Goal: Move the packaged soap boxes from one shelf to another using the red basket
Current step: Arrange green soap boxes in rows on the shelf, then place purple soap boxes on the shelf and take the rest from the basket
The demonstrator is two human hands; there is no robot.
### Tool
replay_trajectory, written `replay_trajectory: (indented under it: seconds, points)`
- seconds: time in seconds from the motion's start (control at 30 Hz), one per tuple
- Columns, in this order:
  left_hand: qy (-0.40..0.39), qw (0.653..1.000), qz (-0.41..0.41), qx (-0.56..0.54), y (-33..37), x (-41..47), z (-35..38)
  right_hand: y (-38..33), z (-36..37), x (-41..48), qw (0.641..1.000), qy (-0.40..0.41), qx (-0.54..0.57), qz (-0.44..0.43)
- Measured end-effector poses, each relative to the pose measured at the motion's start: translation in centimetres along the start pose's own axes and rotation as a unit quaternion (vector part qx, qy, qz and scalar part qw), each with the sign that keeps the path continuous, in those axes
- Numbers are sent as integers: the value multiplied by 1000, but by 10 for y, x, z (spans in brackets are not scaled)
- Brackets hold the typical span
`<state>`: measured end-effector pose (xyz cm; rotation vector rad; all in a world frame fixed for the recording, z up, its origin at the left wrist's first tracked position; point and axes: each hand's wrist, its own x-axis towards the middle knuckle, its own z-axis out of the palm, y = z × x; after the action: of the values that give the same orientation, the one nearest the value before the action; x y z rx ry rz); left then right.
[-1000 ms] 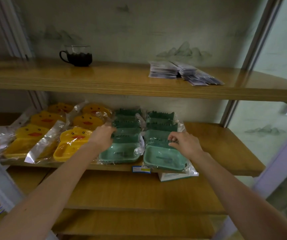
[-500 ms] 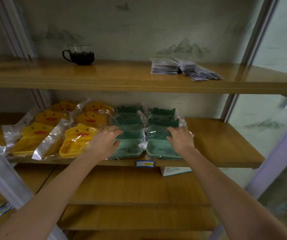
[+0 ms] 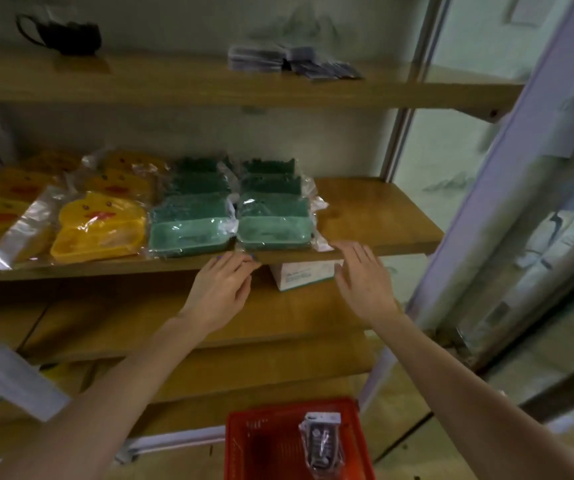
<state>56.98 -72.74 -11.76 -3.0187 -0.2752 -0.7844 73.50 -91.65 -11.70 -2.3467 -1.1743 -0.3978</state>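
Green packaged soap boxes (image 3: 230, 213) lie in two rows on the middle shelf (image 3: 375, 216), beside yellow duck-shaped ones (image 3: 98, 223). Both my hands are off the packs, in front of the shelf's front edge. My left hand (image 3: 221, 292) hovers below the edge with relaxed fingers, empty. My right hand (image 3: 365, 282) is spread open near a white carton (image 3: 301, 275) on the shelf below. The red basket (image 3: 271, 441) stands on the floor at the bottom, with one small plastic-wrapped pack (image 3: 321, 441) in it.
On the top shelf stand a dark glass cup (image 3: 60, 34) and stacks of flat packets (image 3: 289, 60). A glass door and pale frame (image 3: 507, 202) run down the right side. Lower wooden shelves (image 3: 174, 323) lie under my arms.
Both hands have drawn back from the green packs to the shelf's front edge and let go. The view has tilted down, bringing the red basket into sight.
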Motion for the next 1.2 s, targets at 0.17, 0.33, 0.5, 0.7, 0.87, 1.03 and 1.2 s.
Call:
replay_trajectory:
  seconds: [0.17,0.33,0.5,0.7,0.87,1.03,1.2]
  points:
    - [-109,991,-69,-17,48,-15,38,46,2,-54,993,-113,-17,34]
    - [-192,972,-132,-23,97,-41,78,87,14,-116,978,-202,-17,54]
    - [-273,946,-170,-34,125,-69,124,117,46,-173,958,-274,-10,82]
    - [-321,932,-164,-45,127,-102,228,153,142,-219,935,-329,14,134]
    - [-353,922,-152,-40,123,-155,356,194,261,-279,920,-350,18,178]
    - [-367,915,-156,-56,112,-212,489,240,384,-334,900,-362,42,240]
    - [-383,905,-178,-58,98,-266,600,279,491,-371,872,-368,71,315]
